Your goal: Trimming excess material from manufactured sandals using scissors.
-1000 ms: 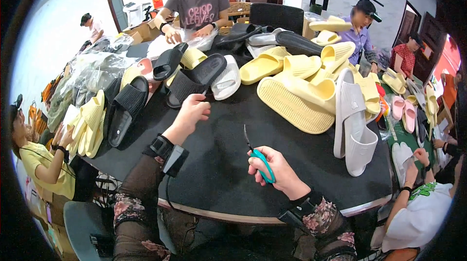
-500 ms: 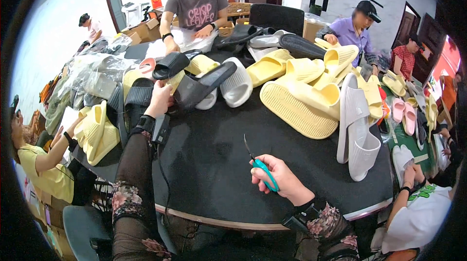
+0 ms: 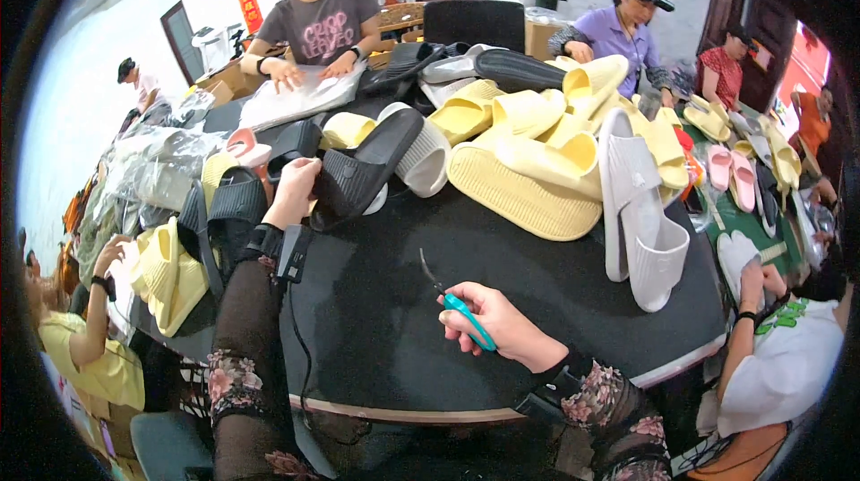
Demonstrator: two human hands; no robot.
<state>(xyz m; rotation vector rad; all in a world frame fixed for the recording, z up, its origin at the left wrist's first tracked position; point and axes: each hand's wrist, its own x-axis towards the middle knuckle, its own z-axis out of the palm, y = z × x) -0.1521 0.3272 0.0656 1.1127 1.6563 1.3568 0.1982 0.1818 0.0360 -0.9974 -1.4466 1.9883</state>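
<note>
My left hand (image 3: pixel 296 187) reaches across the round black table (image 3: pixel 502 284) and grips a black ribbed slide sandal (image 3: pixel 363 169) at its near end. My right hand (image 3: pixel 497 324) rests on the table nearer to me, closed around small scissors with teal handles (image 3: pixel 461 306), their thin blades pointing up and to the left. Another black sandal (image 3: pixel 224 212) lies just left of my left wrist. Both forearms wear dark lace sleeves with flowers, and a black device is strapped to each wrist.
Yellow slides (image 3: pixel 528 167), a pair of grey slides (image 3: pixel 640 212) and white ones (image 3: pixel 425 158) are heaped on the far half of the table. Several people sit around it: one in a grey shirt (image 3: pixel 318 20), one in purple (image 3: pixel 618 33). Plastic bags (image 3: pixel 152 167) lie at left.
My left hand has moved from the table's middle out to the far left and taken hold of the black sandal. The right hand with the scissors has stayed almost still.
</note>
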